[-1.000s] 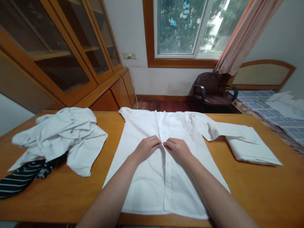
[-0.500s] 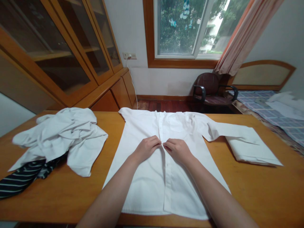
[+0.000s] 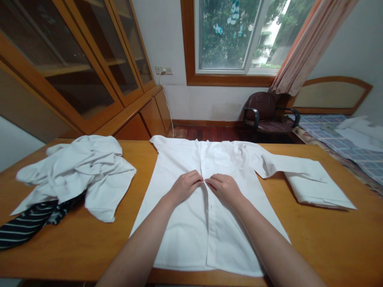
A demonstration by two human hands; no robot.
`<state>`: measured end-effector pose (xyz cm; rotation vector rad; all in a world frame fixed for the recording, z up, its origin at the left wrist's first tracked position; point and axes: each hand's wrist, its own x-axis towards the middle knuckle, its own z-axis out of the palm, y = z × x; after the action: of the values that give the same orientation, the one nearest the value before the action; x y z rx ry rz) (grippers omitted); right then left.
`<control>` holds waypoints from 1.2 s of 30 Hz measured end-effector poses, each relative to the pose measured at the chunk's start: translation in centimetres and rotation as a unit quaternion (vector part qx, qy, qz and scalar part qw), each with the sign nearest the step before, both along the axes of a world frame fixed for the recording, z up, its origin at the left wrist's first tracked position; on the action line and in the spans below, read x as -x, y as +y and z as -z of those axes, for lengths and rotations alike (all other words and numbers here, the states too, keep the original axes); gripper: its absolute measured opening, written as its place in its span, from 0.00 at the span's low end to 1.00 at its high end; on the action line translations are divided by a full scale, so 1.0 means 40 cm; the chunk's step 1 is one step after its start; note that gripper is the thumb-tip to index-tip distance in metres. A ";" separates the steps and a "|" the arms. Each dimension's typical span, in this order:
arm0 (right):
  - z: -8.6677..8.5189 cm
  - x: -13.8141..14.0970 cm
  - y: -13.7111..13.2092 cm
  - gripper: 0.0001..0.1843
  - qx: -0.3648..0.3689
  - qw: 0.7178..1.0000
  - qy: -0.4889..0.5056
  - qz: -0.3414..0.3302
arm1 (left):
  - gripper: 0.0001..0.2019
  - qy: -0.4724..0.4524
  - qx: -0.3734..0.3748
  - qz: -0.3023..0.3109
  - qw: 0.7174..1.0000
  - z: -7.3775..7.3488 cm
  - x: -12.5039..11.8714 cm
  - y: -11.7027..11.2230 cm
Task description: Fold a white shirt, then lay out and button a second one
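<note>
A white button-up shirt (image 3: pixel 179 239) lies front up on the wooden table (image 3: pixel 317 239), its collar end towards the window. My left hand (image 3: pixel 187 185) pinches the edge of the front placket about halfway down. Facing it, my right hand (image 3: pixel 224 187) pinches the other edge, and the fingertips of both nearly meet. A button between the fingers is too small to make out. Below the hands the two front panels part slightly. On the right, one sleeve (image 3: pixel 287 163) stretches out over a folded white garment (image 3: pixel 320 189).
A crumpled white shirt (image 3: pixel 86 167) lies on the table's left, over a black striped tie-like cloth (image 3: pixel 26 223). Beyond the table are a glass-door cabinet (image 3: pixel 128 99), an office chair (image 3: pixel 263 111) and a bed (image 3: pixel 344 131) by the window (image 3: pixel 230 40).
</note>
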<state>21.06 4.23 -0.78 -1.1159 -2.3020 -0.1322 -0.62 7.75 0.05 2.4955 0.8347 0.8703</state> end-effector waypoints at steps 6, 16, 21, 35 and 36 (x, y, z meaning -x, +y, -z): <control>0.007 0.005 0.002 0.10 -0.006 1.000 0.006 0.008 | 0.05 0.006 0.003 0.000 1.000 0.014 0.003 0.007; 0.012 0.011 0.006 0.11 -0.023 1.000 0.003 0.017 | 0.06 -0.006 0.015 0.006 1.000 0.010 0.001 0.004; 0.011 0.009 0.006 0.11 -0.025 1.000 0.001 0.013 | 0.06 -0.005 0.015 0.006 1.000 0.003 0.001 0.003; 0.005 0.008 0.009 0.12 -0.026 1.000 -0.006 0.011 | 0.07 -0.007 0.015 0.008 1.000 0.002 0.002 0.003; 0.005 0.009 0.009 0.12 -0.025 1.000 -0.005 0.011 | 0.07 -0.008 0.014 0.008 1.000 0.002 0.002 0.003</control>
<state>20.72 4.58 -0.99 -1.1173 -2.2825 -0.2027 -0.70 7.87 -0.02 2.4639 0.8136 0.8668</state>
